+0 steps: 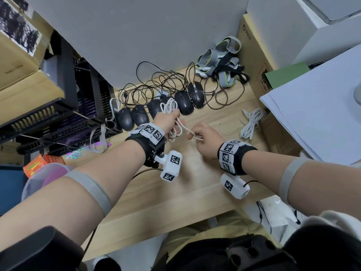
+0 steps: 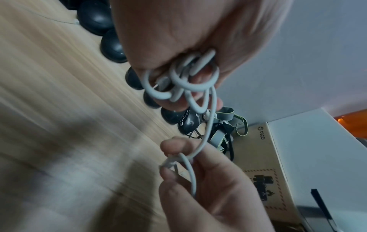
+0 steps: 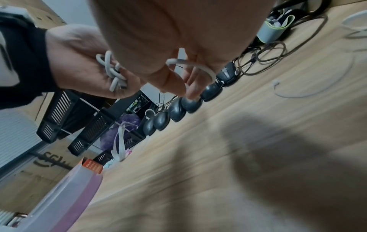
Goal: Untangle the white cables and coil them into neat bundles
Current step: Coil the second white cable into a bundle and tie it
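The left hand (image 1: 166, 119) grips a messy bunch of white cable (image 1: 169, 106) up above the bench (image 1: 175, 192), fingers curled tight round the loops. The right hand (image 1: 205, 139) pinches the loose end (it may be the plug). The cable runs straight between the hands, left to right, so pulling right should free it. Another white cable (image 1: 251, 122) lies nearer the right hand.

A cardboard box (image 1: 252, 61) at the table's right end reads "PICO".

Head looks down; 2 wrist views close, sharing mice (image 2: 111, 47).
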Action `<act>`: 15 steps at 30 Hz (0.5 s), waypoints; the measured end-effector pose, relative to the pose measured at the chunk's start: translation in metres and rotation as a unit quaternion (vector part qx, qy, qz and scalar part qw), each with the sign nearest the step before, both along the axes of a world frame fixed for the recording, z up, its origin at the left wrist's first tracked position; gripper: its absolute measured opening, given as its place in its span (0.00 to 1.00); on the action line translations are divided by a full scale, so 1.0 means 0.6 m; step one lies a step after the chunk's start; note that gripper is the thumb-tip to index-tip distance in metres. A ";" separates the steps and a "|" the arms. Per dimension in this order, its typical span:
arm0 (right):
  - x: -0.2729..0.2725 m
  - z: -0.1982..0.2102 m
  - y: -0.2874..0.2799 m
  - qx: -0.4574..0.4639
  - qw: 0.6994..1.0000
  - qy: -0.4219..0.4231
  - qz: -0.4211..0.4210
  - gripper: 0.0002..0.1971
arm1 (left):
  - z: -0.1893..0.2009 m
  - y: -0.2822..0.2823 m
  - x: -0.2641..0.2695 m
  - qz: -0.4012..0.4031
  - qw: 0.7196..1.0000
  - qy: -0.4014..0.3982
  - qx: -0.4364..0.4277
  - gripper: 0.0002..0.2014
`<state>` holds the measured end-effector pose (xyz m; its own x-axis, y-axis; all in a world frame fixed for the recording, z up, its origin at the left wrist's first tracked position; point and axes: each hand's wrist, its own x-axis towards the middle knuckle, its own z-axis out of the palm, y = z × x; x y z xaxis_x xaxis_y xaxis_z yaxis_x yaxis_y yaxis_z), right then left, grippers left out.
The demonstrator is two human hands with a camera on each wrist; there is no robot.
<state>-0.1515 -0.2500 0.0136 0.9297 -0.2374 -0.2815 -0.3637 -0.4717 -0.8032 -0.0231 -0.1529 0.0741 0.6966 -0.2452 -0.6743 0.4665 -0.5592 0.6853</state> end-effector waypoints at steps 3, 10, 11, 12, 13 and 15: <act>-0.007 -0.004 -0.003 0.038 0.999 0.030 -0.018 0.13 | -0.003 0.004 -0.001 -0.007 0.999 -0.019 0.035 0.16; -0.007 0.006 -0.009 0.274 0.955 0.082 -0.082 0.06 | -0.010 0.017 0.025 0.011 0.995 -0.055 0.080 0.16; -0.006 0.007 -0.010 0.313 0.941 0.093 -0.087 0.07 | -0.011 0.019 0.027 0.004 0.995 -0.061 0.084 0.16; -0.005 0.009 -0.010 0.343 0.929 0.106 -0.092 0.08 | -0.011 0.021 0.027 -0.004 0.994 -0.062 0.087 0.15; -0.004 0.010 -0.011 0.365 0.918 0.119 -0.099 0.08 | -0.012 0.021 0.027 -0.011 0.994 -0.059 0.091 0.15; -0.002 0.009 -0.012 0.392 0.902 0.140 -0.112 0.07 | -0.013 0.022 0.027 -0.023 0.994 -0.045 0.096 0.15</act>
<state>-0.1527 -0.2572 0.0192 0.7498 -0.0368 -0.6607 -0.6195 0.3121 -0.7203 -0.0069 -0.1400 0.0664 0.7466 -0.1516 -0.6477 0.3792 -0.7031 0.6016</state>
